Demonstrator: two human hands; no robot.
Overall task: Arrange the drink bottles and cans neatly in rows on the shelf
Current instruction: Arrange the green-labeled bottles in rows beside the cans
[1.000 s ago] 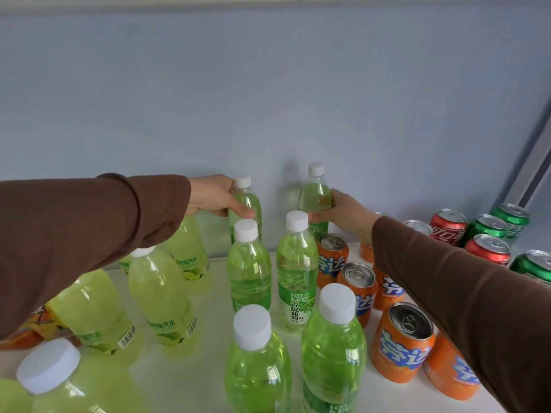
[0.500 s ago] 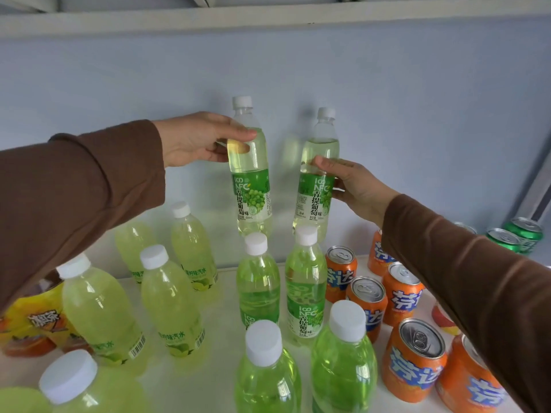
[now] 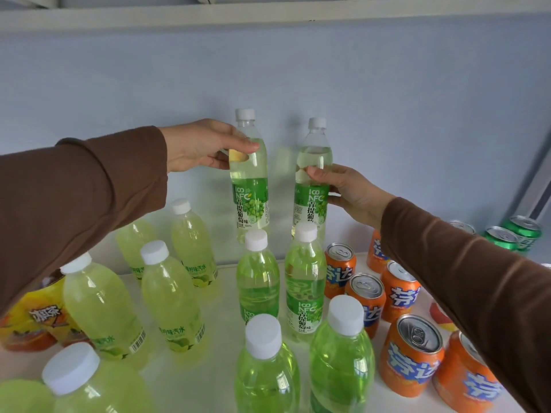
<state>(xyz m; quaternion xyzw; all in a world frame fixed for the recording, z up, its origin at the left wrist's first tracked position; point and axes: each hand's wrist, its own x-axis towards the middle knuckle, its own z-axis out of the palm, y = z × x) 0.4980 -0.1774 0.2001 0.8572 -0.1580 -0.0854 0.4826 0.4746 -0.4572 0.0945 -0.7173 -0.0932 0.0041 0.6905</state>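
Evidently full and weighty, the two smooth grape bottles, left one and right one, are held at twelve o'clock above the shelf, left hand and right hand curled round their slippery upper bodies.

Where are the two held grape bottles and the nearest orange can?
left-held grape bottle (image 3: pixel 250 201), head view, on its green label.
right-held grape bottle (image 3: pixel 311 204), head view, on its green label.
nearest orange can (image 3: pixel 410 362), head view, on its printed side.
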